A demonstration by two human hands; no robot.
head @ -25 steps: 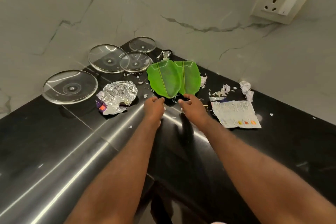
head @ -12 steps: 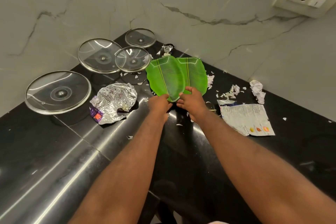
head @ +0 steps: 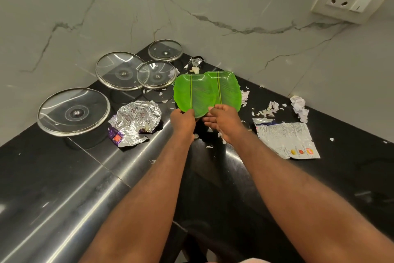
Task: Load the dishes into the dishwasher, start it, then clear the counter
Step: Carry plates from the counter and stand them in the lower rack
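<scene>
The left plate (head: 190, 96) and the right plate (head: 227, 90), both green leaf shapes, overlap on the black table (head: 64, 177) near the far corner. Their long way runs from near to far. The left hand (head: 183, 121) curls its fingers round the left plate's near edge. The right hand (head: 225, 118) pinches the right plate's near edge. Glass lids (head: 73, 111) lie to the left.

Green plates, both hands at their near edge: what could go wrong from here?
The left hand and right hand hold the two overlapping green plates only at their near edge, so one might slip off when lifted. Swinging them leftward could knock the nearest glass lid. Paper scraps beside them may get swept off.
</scene>
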